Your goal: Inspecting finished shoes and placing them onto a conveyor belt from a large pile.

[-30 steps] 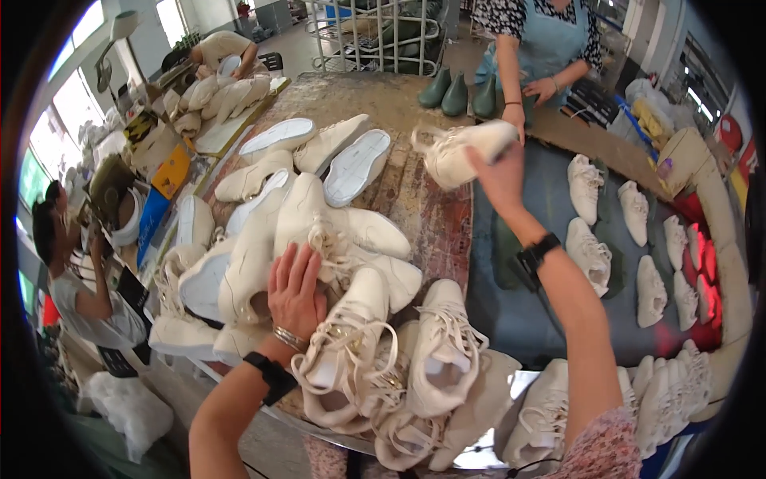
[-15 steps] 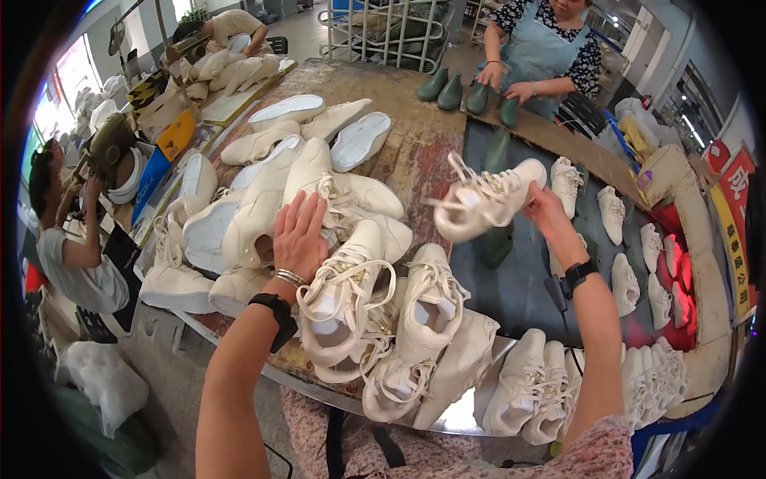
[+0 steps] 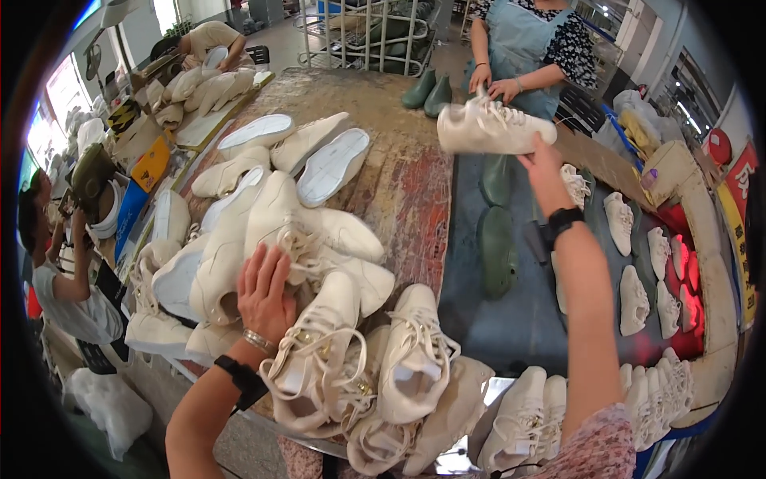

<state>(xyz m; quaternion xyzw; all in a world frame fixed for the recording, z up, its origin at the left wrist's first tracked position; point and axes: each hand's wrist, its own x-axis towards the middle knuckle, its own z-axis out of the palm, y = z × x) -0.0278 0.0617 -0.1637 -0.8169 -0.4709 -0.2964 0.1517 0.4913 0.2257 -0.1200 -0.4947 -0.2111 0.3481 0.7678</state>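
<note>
A cream lace-up sneaker [image 3: 487, 132] is held by its toe end in my right hand [image 3: 544, 164], raised over the far edge of the dark conveyor belt [image 3: 463, 335]. It is slightly blurred, with its heel pointing left. My left hand [image 3: 267, 291] lies with extended fingers on a heap of cream shoes [image 3: 275, 209], beside loose laces. Just right of that hand, another laced sneaker [image 3: 323, 343] stands with its opening toward me. A similar sneaker [image 3: 416, 351] is next to it. Green shoe lasts [image 3: 496, 254] lie on the belt below the raised sneaker.
Across the table, a person in a blue apron [image 3: 523, 48] has both hands behind the raised sneaker, near two upright green lasts [image 3: 428, 92]. More sneakers [image 3: 634, 299] lie on the belt toward a red-lit opening [image 3: 692, 291]. Several sneakers [image 3: 519, 423] line the near edge. Two people work at left.
My right hand has carried the sneaker farther away, turning it so its side faces me. The left hand remains on the heap. The whole view has shifted slightly.
</note>
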